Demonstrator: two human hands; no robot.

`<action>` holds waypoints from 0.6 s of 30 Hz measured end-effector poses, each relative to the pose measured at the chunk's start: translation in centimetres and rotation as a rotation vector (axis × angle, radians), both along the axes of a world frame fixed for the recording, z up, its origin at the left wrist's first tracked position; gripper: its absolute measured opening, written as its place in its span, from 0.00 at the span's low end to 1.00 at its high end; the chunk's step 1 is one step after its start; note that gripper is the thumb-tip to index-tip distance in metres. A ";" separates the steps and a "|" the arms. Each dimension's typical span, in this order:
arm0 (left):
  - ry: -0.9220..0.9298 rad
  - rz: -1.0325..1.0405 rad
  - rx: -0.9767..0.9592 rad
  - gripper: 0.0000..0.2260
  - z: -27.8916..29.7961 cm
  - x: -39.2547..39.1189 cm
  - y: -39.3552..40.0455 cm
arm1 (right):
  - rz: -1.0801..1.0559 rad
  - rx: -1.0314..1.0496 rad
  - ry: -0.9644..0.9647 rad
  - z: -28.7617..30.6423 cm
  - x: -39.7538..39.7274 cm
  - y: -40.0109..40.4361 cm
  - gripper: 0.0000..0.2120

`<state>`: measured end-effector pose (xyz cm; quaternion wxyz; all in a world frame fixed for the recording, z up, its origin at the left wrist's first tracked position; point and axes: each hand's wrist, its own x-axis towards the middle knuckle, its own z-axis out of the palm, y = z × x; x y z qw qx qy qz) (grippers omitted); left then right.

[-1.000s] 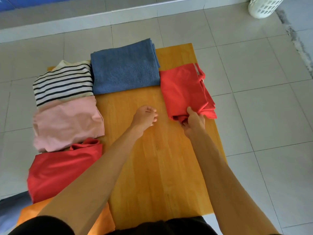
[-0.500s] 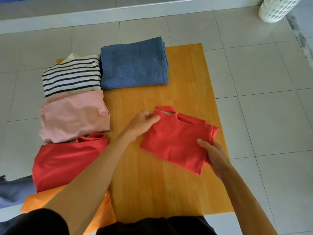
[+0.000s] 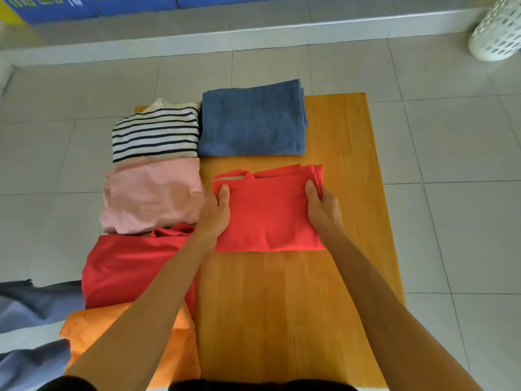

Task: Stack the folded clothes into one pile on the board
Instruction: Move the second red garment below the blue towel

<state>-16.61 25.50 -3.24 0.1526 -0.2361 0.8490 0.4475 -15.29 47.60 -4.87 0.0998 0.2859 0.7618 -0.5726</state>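
Both my hands grip the folded red cloth garment on the orange wooden board.
Left hand and right hand: fingers clamped on its side edges.

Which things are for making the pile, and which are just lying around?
For the pile: folded red garment held by left hand and right hand; blue folded towel; striped black-and-white top; pink folded garment; orange wooden board.

Just lying around: white plastic laundry basket; blue boxes.
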 end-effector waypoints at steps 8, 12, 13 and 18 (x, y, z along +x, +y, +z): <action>-0.033 -0.010 -0.174 0.22 0.0 -6.2 -4.6 | 0.158 0.140 -0.103 -1.8 -6.1 -3.5 0.23; -0.105 0.008 -0.229 0.20 -0.6 -7.1 -5.4 | 0.240 0.245 -0.083 -2.2 -7.1 -2.9 0.19; -0.104 0.010 -0.228 0.21 -1.1 -7.0 -5.6 | 0.240 0.254 -0.069 -2.3 -7.1 -2.7 0.19; -0.077 0.044 -0.186 0.16 -1.5 -6.4 -5.9 | 0.165 0.206 -0.102 -2.7 -6.0 -2.6 0.17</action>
